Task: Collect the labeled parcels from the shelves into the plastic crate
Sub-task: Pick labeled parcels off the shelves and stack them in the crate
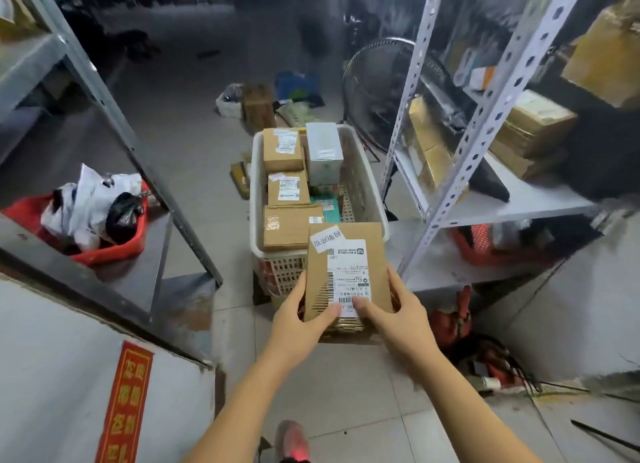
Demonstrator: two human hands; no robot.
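Gripping barcoded parcel (317, 265), label (348, 272) seemingly reading "200-"

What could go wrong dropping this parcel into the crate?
1. The labeled parcel is over the near rim of the white crate; released now, it may catch the rim and tip out.
2. Cardboard boxes fill the crate's left side; it could land tilted on them.
3. The left hand and right hand grip only its near end; the far end may dip.
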